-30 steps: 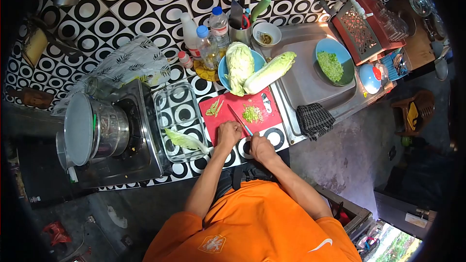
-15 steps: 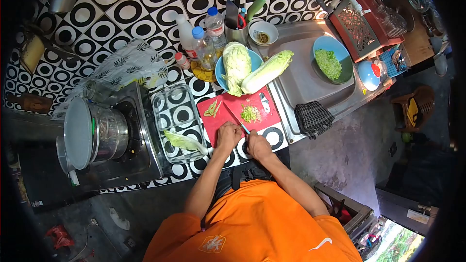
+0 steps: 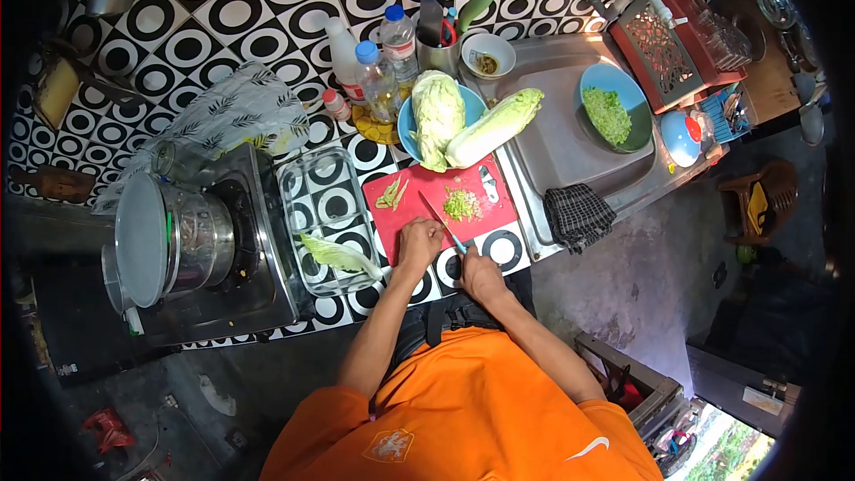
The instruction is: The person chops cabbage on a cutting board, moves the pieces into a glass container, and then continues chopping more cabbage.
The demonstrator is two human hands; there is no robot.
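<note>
My right hand (image 3: 482,275) is closed around the light-blue handle of a knife (image 3: 440,219), its blade pointing up and left over the red cutting board (image 3: 407,218). My left hand (image 3: 419,242) rests on the board's lower part, left of the blade, with its fingers curled together; what they hold, if anything, is hidden. A heap of chopped green vegetable (image 3: 461,204) lies right of the blade. Several longer green strips (image 3: 391,193) lie at the board's upper left. Behind the board, a blue bowl (image 3: 405,127) holds two heads of napa cabbage (image 3: 438,120).
Left of the board, a glass dish (image 3: 307,180) holds a cabbage leaf (image 3: 334,256). Farther left, a pot (image 3: 203,245) stands on the stove (image 3: 267,240). At right, the sink (image 3: 552,156) has a bowl of chopped greens (image 3: 608,118) and a dark checked cloth (image 3: 577,216) over its edge.
My right hand and the knife have shifted slightly down and right, away from my left hand. My left hand stays curled on the board. The view has shifted a little.
</note>
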